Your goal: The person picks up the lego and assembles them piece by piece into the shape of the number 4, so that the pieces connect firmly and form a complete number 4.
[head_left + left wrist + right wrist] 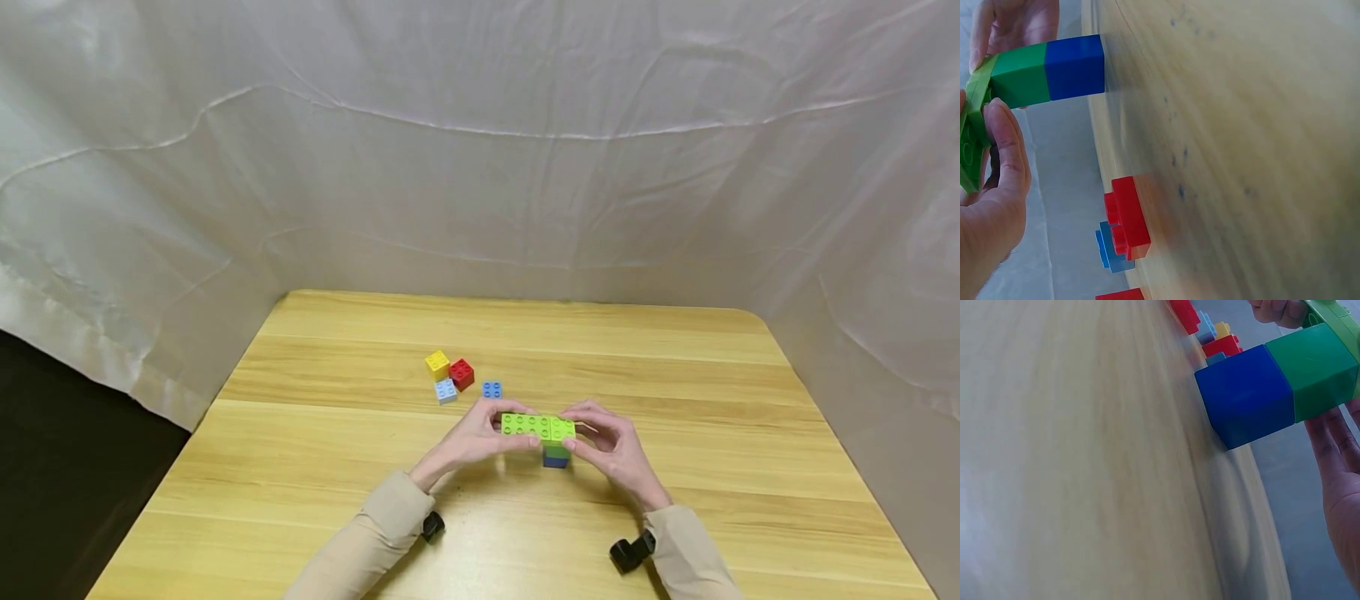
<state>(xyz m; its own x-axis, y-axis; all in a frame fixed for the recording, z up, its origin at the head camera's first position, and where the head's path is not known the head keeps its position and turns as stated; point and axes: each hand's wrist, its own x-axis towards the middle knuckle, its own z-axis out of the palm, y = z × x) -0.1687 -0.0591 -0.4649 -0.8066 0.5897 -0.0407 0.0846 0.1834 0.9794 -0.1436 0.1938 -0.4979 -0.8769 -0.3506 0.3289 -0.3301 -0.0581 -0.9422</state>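
Observation:
A dark blue brick (1244,394) is at the bottom of a short stack, with a green brick (1313,369) on it. Across the top run lime green bricks (527,425), studs up, reaching out to the left beyond the stack; a seam shows near their right end. My left hand (476,437) pinches the long overhanging part between thumb and fingers. From the other side, my right hand (615,450) grips the right end of the lime top, thumb on the near side and fingers behind. In the left wrist view, the blue brick (1075,67) meets the tabletop.
Left of the hands lie a yellow brick (437,364), a red brick (462,375) and a light blue brick (446,391), close together. A blue brick (492,389) sits just beyond my left hand. Another red brick (1185,315) shows in the right wrist view. Pale sheeting (525,208) hangs behind the wooden table (315,433).

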